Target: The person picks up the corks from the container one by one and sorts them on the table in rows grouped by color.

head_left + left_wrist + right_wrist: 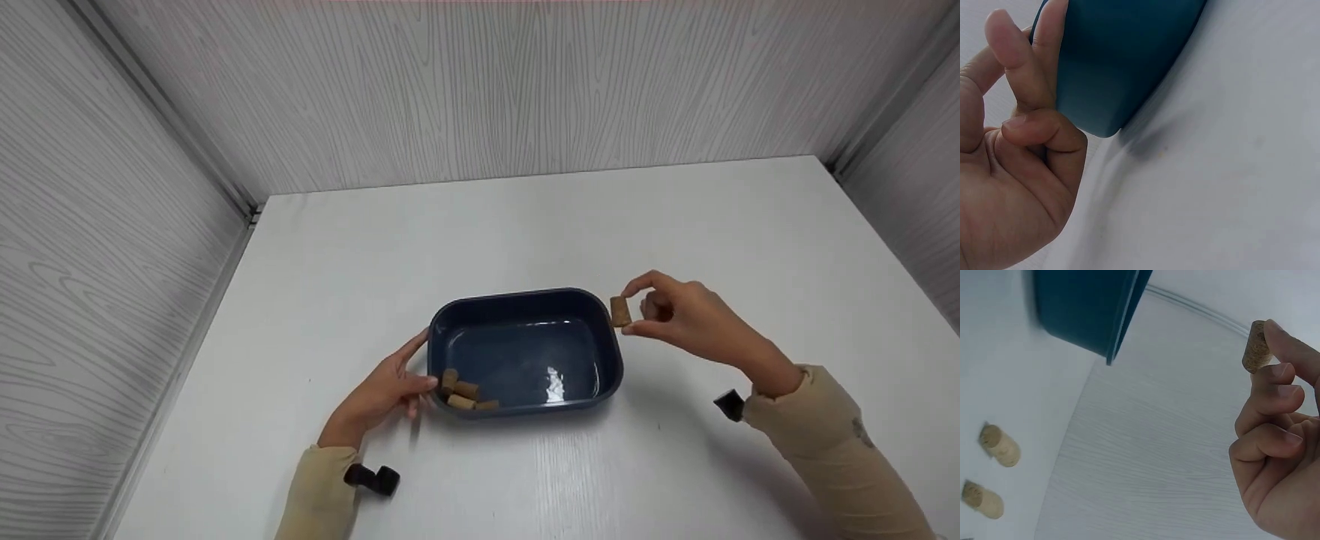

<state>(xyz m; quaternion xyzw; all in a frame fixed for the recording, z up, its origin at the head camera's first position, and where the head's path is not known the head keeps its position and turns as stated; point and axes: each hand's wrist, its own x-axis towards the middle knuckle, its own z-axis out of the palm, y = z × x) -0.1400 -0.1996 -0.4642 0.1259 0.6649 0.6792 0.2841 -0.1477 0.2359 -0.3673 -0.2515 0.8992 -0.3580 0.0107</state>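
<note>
A dark blue rectangular container (pixel 525 360) is held at its left end by my left hand (pixel 386 394), the thumb at the rim and other fingers along the outside. Several corks (pixel 466 390) lie together in its lower left corner. In the left wrist view, the left hand (pixel 1027 152) has some fingers curled beside the container's wall (pixel 1112 73). My right hand (pixel 694 319) pinches a cork (pixel 619 311) between thumb and index finger, just outside the container's right rim. The right wrist view shows this cork (pixel 1256 347) tilted slightly, the other fingers curled below it.
Two more corks, one (pixel 1000 445) above the other (pixel 982 499), lie on the white surface in the right wrist view. The white table (pixel 360 262) is bounded by grey wood-grain panels (pixel 487 90) at the back and sides.
</note>
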